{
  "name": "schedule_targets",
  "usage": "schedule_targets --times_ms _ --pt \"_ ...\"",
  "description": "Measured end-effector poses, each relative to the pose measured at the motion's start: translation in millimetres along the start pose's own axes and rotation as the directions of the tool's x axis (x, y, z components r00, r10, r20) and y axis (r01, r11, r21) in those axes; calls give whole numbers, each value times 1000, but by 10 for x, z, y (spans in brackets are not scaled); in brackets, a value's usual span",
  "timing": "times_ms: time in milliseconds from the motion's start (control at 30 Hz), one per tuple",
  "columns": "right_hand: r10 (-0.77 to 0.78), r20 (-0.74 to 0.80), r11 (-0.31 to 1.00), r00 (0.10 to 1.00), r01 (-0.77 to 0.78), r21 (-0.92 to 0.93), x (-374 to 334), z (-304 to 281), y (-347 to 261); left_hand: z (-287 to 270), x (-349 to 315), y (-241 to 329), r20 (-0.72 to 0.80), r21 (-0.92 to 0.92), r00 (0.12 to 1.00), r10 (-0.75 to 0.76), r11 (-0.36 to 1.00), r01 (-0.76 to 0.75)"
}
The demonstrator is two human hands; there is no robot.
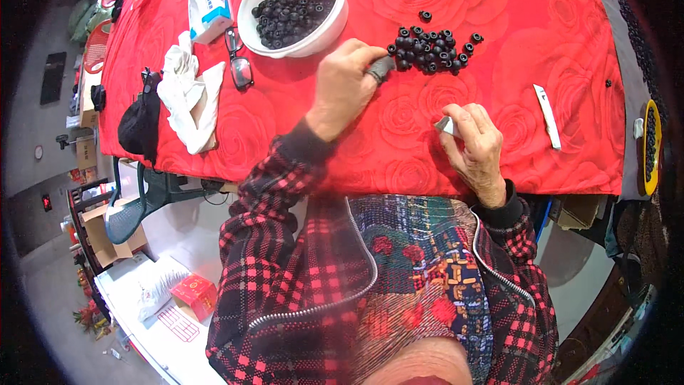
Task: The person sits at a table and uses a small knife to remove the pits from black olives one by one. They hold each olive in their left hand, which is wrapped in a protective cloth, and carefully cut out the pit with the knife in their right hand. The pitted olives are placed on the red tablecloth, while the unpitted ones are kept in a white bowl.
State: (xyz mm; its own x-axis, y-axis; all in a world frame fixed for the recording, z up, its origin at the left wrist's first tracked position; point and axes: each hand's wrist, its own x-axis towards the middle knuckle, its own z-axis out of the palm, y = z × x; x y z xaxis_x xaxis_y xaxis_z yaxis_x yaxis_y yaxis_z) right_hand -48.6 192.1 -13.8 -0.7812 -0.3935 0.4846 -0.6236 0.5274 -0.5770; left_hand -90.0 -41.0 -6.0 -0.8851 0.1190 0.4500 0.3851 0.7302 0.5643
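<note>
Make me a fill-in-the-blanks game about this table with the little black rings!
1. The bowl holding black rings is ____ in colour.
2. The tablecloth has a pattern of ____.
3. The pile of rings lies nearest the ____ hand.
4. The eyeglasses lie to the ____ of the bowl.

Missing words: white; roses; left; left

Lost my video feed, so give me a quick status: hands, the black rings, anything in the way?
Left hand shut on a grey piece, at the loose pile of black rings. Right hand pinching a small grey piece. White bowl of rings behind; nothing between hands and pile.
</note>
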Motion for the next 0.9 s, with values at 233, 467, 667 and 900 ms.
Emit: schedule_targets --times_ms 233,467,667,900 --pt "2 -13 1000 1000 -2 -2 1 23 3 114 21 -40 114 -1 992 -51 999 51" --pt "47 -13 996 999 -46 75 -17 2 29 46 -187 125 439 -653 832 -340 515 555" --pt "119 96 881 988 -149 450 85 -130 -166 14 -559 345 716 -689 690 -106 -273 672" --pt "88 208 847 974 -183 500 48 -143 -213 0 -706 484 830 -524 552 -77 -446 726"
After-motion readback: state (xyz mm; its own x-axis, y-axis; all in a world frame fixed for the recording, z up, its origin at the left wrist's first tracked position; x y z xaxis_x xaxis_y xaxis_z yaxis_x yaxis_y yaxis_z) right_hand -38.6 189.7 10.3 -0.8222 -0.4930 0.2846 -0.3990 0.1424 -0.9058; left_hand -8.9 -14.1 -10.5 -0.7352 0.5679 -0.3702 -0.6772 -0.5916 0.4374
